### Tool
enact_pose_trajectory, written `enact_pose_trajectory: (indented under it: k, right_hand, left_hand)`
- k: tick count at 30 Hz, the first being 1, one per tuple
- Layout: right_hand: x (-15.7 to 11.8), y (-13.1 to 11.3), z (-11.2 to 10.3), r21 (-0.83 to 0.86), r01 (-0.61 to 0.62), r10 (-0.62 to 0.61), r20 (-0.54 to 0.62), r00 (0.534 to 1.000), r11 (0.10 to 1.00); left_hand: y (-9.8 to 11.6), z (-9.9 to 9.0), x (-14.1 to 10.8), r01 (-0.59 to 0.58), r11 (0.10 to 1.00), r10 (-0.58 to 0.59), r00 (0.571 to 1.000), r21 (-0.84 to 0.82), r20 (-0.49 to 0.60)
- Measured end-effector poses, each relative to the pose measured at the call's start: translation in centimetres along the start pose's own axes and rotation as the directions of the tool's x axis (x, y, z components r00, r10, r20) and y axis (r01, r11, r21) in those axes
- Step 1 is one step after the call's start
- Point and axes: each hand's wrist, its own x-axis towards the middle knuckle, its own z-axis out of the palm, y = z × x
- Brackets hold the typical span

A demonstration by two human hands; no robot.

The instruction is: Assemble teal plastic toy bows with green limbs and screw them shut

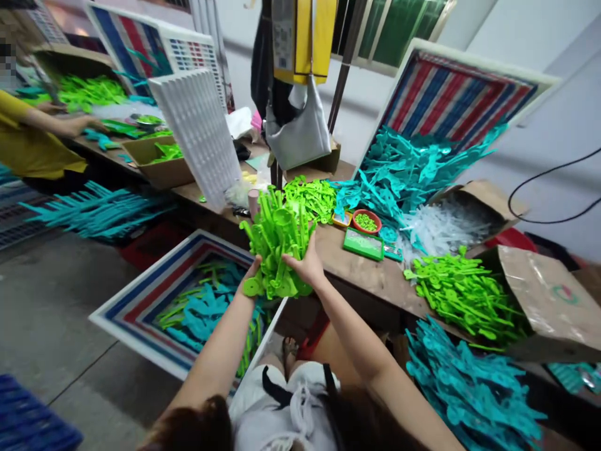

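A thick bundle of lime-green plastic parts is held up between my two hands, in front of the table's edge. My left hand grips its left side, the fingers mostly hidden by the parts. On the right side my right hand presses with its thumb across the front. Just behind the bundle lies a heap of similar green parts on the table. Below and to the left stands a striped, white-rimmed bin with turquoise and green parts inside.
The brown table bears a red bowl, a green tray, clear plastic pieces and a cardboard box with green parts. Turquoise parts hang at lower right. A person in yellow works at left.
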Motion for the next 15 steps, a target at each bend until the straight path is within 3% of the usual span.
enact_pose_trajectory:
  k: [4,8,11,15]
  right_hand:
    - [6.0,4.6,-3.6,0.095,-0.033,0.044,-0.122,0.992,0.995]
    - [12.9,8.9,-5.8,0.176,-0.072,0.101,-0.161,0.982,0.982]
    - [19.2,11.1,-6.4,0.202,-0.113,0.137,-0.109,0.985,0.973]
    - [28.6,12.6,-5.7,0.236,-0.117,0.12,0.005,0.993,0.965]
  left_hand:
    - [-0.4,2.4,9.5,0.173,0.985,-0.173,0.98,0.004,0.096]
    - [-0.2,3.3,18.0,0.227,0.973,-0.229,0.966,0.034,0.122]
    - [1.2,2.6,23.9,0.193,0.979,-0.199,0.976,0.061,0.092]
    - [4.4,0.1,30.6,0.124,0.987,-0.124,0.992,0.104,-0.005]
